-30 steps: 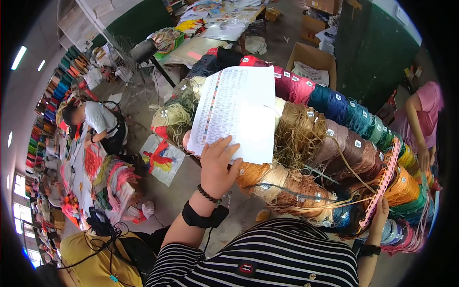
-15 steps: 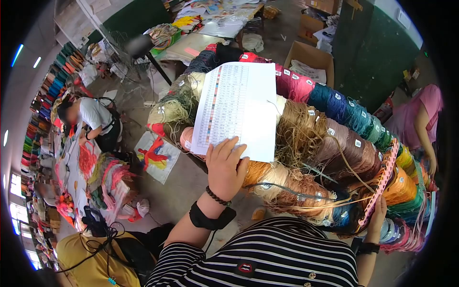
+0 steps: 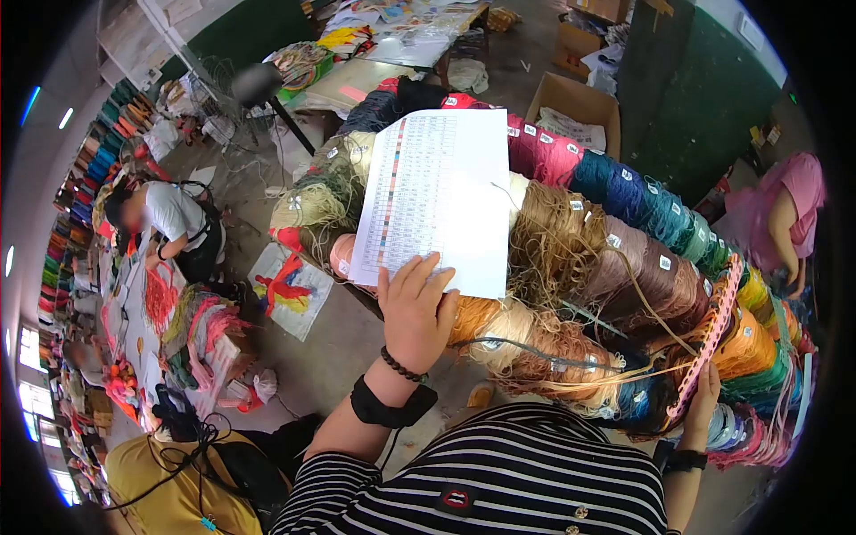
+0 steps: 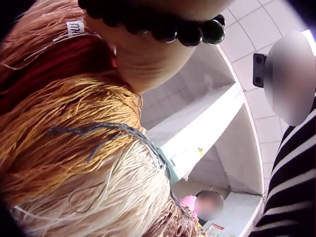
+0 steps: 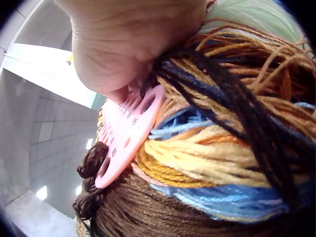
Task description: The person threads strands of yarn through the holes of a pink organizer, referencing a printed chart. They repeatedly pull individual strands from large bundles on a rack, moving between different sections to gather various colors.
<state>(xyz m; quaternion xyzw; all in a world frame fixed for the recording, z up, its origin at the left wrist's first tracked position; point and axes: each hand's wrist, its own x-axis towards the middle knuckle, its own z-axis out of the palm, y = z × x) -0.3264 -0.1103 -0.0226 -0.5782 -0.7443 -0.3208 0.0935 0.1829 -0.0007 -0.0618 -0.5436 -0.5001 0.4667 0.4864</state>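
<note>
The left hand (image 3: 417, 314) rests with spread fingers on the lower edge of a white printed sheet (image 3: 477, 205), which has a table and a strip of small colour blocks. The sheet lies over rows of coloured thread bundles (image 3: 624, 290). Beside orange thread (image 4: 74, 118), the left wrist view shows only the heel of that hand (image 4: 150, 59). My right hand (image 3: 704, 399) grips the lower end of a long pink holed card (image 3: 713, 339). In the right wrist view the hand (image 5: 133, 44) covers part of the pink card (image 5: 123, 140); its fingertips are mostly hidden.
Dark strands (image 5: 232, 98) cross blue and yellow thread near the right hand. A cardboard box (image 3: 580, 98) stands behind the bundles, a fan head (image 3: 256, 85) at back left. One person in pink (image 3: 776, 209) is at the right, another in white (image 3: 174, 214) at the left.
The sheet and bundles sit slightly higher in the head view. My left hand has shifted a little rightward along the sheet's lower edge. My right hand keeps its hold on the card.
</note>
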